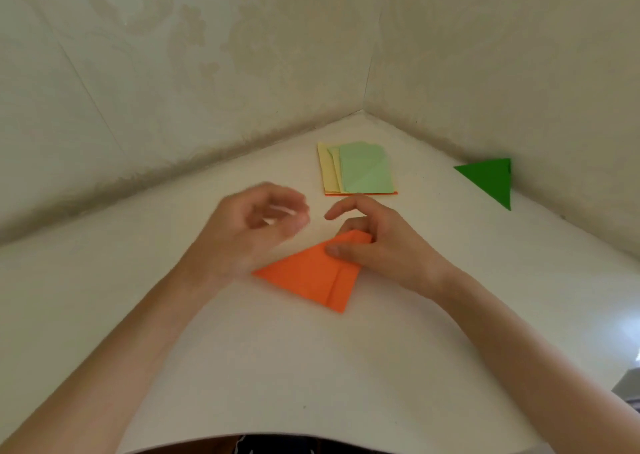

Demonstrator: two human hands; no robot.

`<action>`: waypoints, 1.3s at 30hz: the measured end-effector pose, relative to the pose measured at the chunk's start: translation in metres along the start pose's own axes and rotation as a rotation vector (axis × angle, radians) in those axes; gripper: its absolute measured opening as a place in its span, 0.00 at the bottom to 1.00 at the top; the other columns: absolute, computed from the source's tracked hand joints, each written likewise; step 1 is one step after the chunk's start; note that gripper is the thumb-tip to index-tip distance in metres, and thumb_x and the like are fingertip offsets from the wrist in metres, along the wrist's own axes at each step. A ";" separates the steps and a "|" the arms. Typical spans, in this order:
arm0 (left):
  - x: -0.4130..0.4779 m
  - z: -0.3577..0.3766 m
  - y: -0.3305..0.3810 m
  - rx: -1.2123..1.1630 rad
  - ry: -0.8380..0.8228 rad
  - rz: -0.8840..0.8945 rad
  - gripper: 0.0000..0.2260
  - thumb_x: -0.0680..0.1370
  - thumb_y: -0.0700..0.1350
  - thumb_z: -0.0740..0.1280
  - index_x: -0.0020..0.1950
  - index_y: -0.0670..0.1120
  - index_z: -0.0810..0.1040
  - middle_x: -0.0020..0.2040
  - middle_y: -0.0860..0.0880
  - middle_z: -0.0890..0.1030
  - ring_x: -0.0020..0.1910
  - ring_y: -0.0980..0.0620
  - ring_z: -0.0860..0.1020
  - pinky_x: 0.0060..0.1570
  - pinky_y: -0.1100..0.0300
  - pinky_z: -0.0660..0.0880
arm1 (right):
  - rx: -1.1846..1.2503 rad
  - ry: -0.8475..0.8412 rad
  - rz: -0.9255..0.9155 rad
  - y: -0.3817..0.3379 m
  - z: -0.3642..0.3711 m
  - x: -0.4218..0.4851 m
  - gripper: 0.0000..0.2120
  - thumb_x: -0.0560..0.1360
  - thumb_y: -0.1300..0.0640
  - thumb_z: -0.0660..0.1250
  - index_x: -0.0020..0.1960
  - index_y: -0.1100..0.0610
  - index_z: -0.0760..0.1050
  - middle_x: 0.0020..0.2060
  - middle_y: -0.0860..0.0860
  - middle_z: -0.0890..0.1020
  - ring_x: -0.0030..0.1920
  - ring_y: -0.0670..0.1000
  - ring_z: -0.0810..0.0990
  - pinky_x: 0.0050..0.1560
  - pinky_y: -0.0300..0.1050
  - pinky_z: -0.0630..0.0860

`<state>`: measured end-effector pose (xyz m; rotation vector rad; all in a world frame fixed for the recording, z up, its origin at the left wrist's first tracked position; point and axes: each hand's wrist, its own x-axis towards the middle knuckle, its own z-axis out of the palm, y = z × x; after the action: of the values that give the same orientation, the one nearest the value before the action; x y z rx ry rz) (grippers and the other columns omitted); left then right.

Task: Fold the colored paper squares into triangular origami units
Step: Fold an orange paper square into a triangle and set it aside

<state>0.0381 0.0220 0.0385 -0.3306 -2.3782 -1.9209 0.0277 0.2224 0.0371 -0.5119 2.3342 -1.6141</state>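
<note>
On the head view we see the orange paper (308, 277) lying mid-table (277, 367), our right hand (374, 242) pinching its folded far corner. Our left hand (256, 225), blurred, hovers just left, loosely curled, holding nothing. The stack (360, 171) lies farther off, a green triangle (491, 180) far right.

White surface (311, 367): matte and evenly lit, with a curved near edge. One small dark speck (304, 407) sits on it towards the near edge.

Left wall (156, 55): pale cream covering with a faint floral pattern and thin diagonal seam lines. It is darkened and scuffed along the base strip where it meets the surface.

Right wall (519, 55): same covering and the same faint pattern. It joins the left wall at a vertical corner seam (367, 72) at the far end of the surface.

Dark fabric (277, 445): visible below the near edge, kind not determinable.

Grey object (628, 388): partly in view at the right margin beyond the surface, blurred, not identifiable.
</note>
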 end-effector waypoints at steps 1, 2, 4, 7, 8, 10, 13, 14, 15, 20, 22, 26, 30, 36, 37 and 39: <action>-0.002 0.004 0.000 0.049 -0.088 -0.031 0.08 0.68 0.49 0.75 0.46 0.53 0.81 0.44 0.55 0.84 0.43 0.58 0.81 0.45 0.65 0.75 | 0.006 -0.022 -0.009 0.000 0.003 0.000 0.15 0.73 0.65 0.70 0.54 0.51 0.71 0.35 0.52 0.78 0.35 0.48 0.74 0.38 0.39 0.72; -0.003 0.009 -0.001 0.097 -0.139 -0.038 0.07 0.70 0.45 0.75 0.45 0.52 0.81 0.43 0.55 0.84 0.41 0.57 0.81 0.43 0.65 0.76 | 0.018 -0.013 -0.017 0.000 0.004 0.000 0.16 0.73 0.64 0.70 0.55 0.50 0.70 0.34 0.51 0.77 0.34 0.48 0.74 0.37 0.40 0.72; -0.002 0.013 -0.003 0.099 -0.172 -0.052 0.09 0.70 0.38 0.75 0.45 0.50 0.81 0.40 0.54 0.83 0.39 0.58 0.80 0.44 0.66 0.76 | 0.064 0.059 -0.012 0.001 0.004 0.001 0.19 0.73 0.65 0.70 0.57 0.49 0.69 0.30 0.48 0.76 0.33 0.46 0.73 0.34 0.39 0.71; -0.001 0.015 -0.005 0.020 -0.180 -0.115 0.10 0.68 0.38 0.74 0.45 0.49 0.81 0.36 0.54 0.82 0.38 0.60 0.79 0.43 0.69 0.75 | 0.143 0.114 0.005 0.001 0.005 0.002 0.23 0.72 0.65 0.71 0.62 0.50 0.68 0.31 0.48 0.78 0.35 0.47 0.76 0.37 0.41 0.74; -0.001 0.016 -0.006 0.000 -0.179 -0.140 0.10 0.68 0.38 0.74 0.45 0.49 0.80 0.36 0.54 0.82 0.38 0.59 0.79 0.43 0.68 0.75 | 0.172 0.124 0.012 0.002 0.007 0.002 0.23 0.72 0.64 0.71 0.62 0.50 0.68 0.32 0.50 0.79 0.36 0.49 0.77 0.38 0.43 0.75; -0.002 0.019 -0.008 -0.040 -0.159 -0.177 0.09 0.70 0.35 0.73 0.45 0.48 0.80 0.37 0.51 0.82 0.38 0.55 0.79 0.42 0.65 0.76 | 0.234 0.166 0.035 0.003 0.010 0.004 0.18 0.72 0.63 0.71 0.58 0.51 0.70 0.35 0.54 0.81 0.37 0.51 0.78 0.40 0.46 0.75; -0.001 0.019 -0.005 -0.078 -0.115 -0.206 0.08 0.72 0.34 0.71 0.46 0.45 0.79 0.40 0.47 0.81 0.36 0.53 0.78 0.37 0.67 0.75 | 0.303 0.242 0.077 0.004 0.011 0.005 0.09 0.72 0.64 0.70 0.49 0.55 0.75 0.36 0.55 0.83 0.36 0.50 0.80 0.40 0.47 0.76; -0.002 0.020 -0.004 -0.089 -0.105 -0.207 0.07 0.72 0.34 0.71 0.46 0.45 0.79 0.40 0.48 0.80 0.36 0.53 0.78 0.36 0.67 0.75 | 0.306 0.252 0.078 0.005 0.010 0.005 0.08 0.72 0.65 0.70 0.47 0.56 0.75 0.36 0.54 0.82 0.36 0.50 0.80 0.39 0.46 0.76; -0.002 0.020 -0.003 -0.099 -0.092 -0.203 0.06 0.73 0.35 0.70 0.46 0.45 0.79 0.39 0.49 0.80 0.35 0.53 0.77 0.35 0.67 0.74 | 0.296 0.252 0.073 0.005 0.011 0.005 0.07 0.72 0.66 0.70 0.46 0.56 0.75 0.35 0.54 0.82 0.36 0.51 0.80 0.39 0.46 0.76; -0.002 0.023 -0.004 -0.062 -0.017 -0.153 0.05 0.76 0.38 0.68 0.42 0.47 0.80 0.34 0.55 0.80 0.33 0.59 0.78 0.34 0.68 0.74 | 0.193 0.200 -0.006 0.004 0.017 0.002 0.06 0.74 0.64 0.69 0.45 0.54 0.74 0.39 0.65 0.81 0.36 0.53 0.77 0.39 0.47 0.73; -0.002 0.023 -0.005 -0.063 0.007 -0.173 0.07 0.76 0.37 0.68 0.40 0.48 0.80 0.32 0.56 0.79 0.32 0.60 0.77 0.34 0.68 0.74 | 0.165 0.236 -0.025 0.002 0.016 0.001 0.02 0.76 0.61 0.65 0.46 0.55 0.75 0.39 0.65 0.81 0.36 0.51 0.77 0.39 0.45 0.72; -0.004 0.025 -0.002 -0.101 -0.006 -0.208 0.08 0.76 0.38 0.67 0.39 0.47 0.80 0.32 0.56 0.78 0.31 0.60 0.75 0.33 0.69 0.72 | 0.491 0.180 0.078 -0.001 0.007 0.003 0.12 0.80 0.55 0.58 0.44 0.60 0.75 0.38 0.55 0.82 0.38 0.49 0.80 0.38 0.40 0.74; -0.006 0.025 -0.002 -0.081 -0.011 -0.180 0.06 0.76 0.40 0.67 0.39 0.47 0.80 0.35 0.55 0.78 0.35 0.59 0.75 0.36 0.67 0.71 | 0.594 0.054 0.133 0.002 0.005 0.003 0.04 0.76 0.61 0.63 0.45 0.60 0.75 0.38 0.53 0.82 0.37 0.50 0.79 0.40 0.41 0.76; -0.005 0.022 -0.002 -0.046 -0.007 -0.104 0.06 0.76 0.40 0.68 0.40 0.47 0.81 0.35 0.55 0.79 0.36 0.59 0.75 0.36 0.69 0.70 | 0.573 -0.013 0.133 0.002 0.007 0.001 0.08 0.68 0.60 0.68 0.45 0.62 0.76 0.37 0.53 0.82 0.37 0.48 0.80 0.40 0.40 0.78; -0.005 0.022 -0.002 -0.048 -0.013 -0.094 0.06 0.76 0.40 0.68 0.40 0.47 0.81 0.36 0.55 0.79 0.36 0.59 0.75 0.37 0.69 0.70 | 0.561 -0.016 0.130 0.002 0.007 0.001 0.08 0.68 0.59 0.67 0.46 0.62 0.77 0.37 0.53 0.82 0.38 0.49 0.80 0.41 0.40 0.78; -0.006 0.022 -0.002 -0.068 -0.012 -0.083 0.05 0.75 0.39 0.68 0.40 0.47 0.81 0.35 0.55 0.79 0.36 0.61 0.76 0.36 0.70 0.70 | 0.577 -0.021 0.161 0.000 0.006 0.003 0.13 0.71 0.51 0.65 0.46 0.60 0.78 0.38 0.54 0.82 0.39 0.49 0.79 0.42 0.42 0.77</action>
<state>0.0453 0.0428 0.0307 -0.2514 -2.3746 -2.0442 0.0273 0.2162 0.0350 -0.2029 1.7147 -2.0589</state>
